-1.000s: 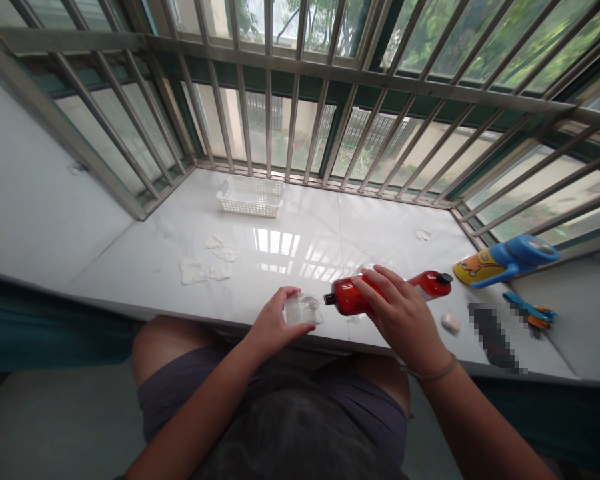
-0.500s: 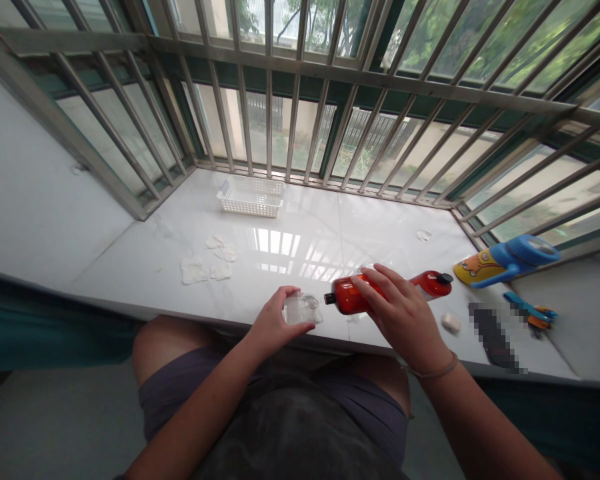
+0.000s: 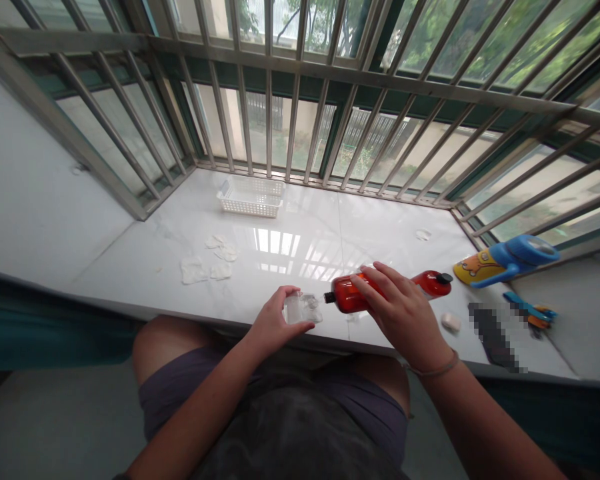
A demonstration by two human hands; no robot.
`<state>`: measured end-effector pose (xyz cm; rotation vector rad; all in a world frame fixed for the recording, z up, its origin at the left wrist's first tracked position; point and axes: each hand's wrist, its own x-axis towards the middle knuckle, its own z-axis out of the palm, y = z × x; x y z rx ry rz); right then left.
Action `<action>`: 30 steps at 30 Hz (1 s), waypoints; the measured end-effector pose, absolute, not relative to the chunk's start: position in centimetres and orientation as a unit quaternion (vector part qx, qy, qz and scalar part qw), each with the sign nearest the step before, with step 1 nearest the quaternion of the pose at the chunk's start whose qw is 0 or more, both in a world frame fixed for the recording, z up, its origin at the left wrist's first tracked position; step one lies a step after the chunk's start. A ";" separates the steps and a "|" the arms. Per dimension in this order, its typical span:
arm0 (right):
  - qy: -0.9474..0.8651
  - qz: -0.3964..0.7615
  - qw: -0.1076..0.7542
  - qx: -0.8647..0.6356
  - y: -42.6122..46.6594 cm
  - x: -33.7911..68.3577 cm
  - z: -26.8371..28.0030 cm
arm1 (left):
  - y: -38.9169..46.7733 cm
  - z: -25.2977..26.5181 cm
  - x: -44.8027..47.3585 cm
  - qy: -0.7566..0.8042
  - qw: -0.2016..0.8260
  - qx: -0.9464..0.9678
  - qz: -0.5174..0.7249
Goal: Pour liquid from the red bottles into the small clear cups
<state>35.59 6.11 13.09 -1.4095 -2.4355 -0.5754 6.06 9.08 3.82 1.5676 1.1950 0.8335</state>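
My left hand (image 3: 279, 317) is closed around a small clear container (image 3: 300, 309), tilted with its opening end toward the right. My right hand (image 3: 397, 310) grips a red bottle (image 3: 349, 294) that lies nearly on its side in the air. Its black neck points left, just short of the container's mouth; whether liquid is flowing cannot be made out. Behind my right hand is a second red bottle (image 3: 431, 283) with a black cap, partly hidden by the fingers. A small pale block (image 3: 451, 323) lies on the white ledge (image 3: 260, 267) near my right wrist.
A white plastic basket (image 3: 253, 207) sits by the barred window. Thin white pieces (image 3: 195, 270) lie at the left, another white scrap (image 3: 423, 235) at the right. Farther right are a blue and yellow water bottle (image 3: 500, 260), a blurred-out dark object (image 3: 495, 337) and keys with a blue strap (image 3: 533, 313).
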 end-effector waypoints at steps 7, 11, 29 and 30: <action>-0.841 -0.189 0.137 -0.488 6.2 35.6 13.2 | 9.1 3.7 6.0 0.489 0.486 0.638 0.343; -0.841 -0.197 0.127 -0.487 6.2 35.6 13.2 | 9.1 3.5 6.0 0.486 0.488 0.637 0.346; -0.847 -0.220 0.119 -0.470 6.4 35.2 13.6 | 9.2 3.1 5.9 0.491 0.487 0.637 0.340; -0.847 -0.221 0.119 -0.468 6.4 35.2 13.7 | 9.2 3.1 5.9 0.491 0.488 0.636 0.340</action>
